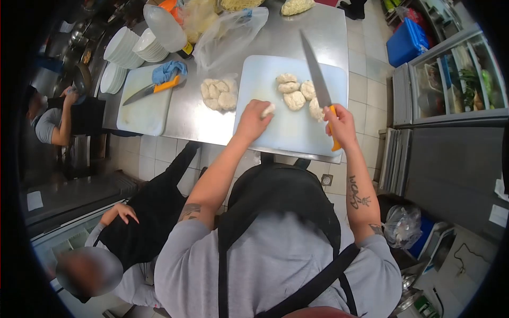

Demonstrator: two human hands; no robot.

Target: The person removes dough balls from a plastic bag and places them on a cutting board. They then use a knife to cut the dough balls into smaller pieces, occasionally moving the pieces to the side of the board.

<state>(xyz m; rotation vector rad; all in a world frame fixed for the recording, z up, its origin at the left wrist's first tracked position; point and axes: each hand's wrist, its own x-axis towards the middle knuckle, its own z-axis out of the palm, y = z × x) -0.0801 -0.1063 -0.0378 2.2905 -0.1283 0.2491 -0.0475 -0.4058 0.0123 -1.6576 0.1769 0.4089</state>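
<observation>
My right hand [341,126] grips the orange handle of a large kitchen knife [314,63], its blade raised and pointing away over the right side of a white cutting board [254,71]. Low on the board's left side, my left hand [253,121] has its fingers curled round a small pale piece of dough [268,111]. Several floury dough lumps [294,100] sit in a cluster between the hands and the blade; the knife hides part of one. Left of the board, a clear plastic bag of dough lumps [219,94] lies on the steel table.
A second cutting board [146,114] at left carries another orange-handled knife [154,89] and a blue cloth [169,71]. Stacked white plates [123,47] and a plastic bag [230,37] stand farther back. One person [143,222] stands close on my left, another [53,119] farther off. A glass-door fridge [450,79] is at right.
</observation>
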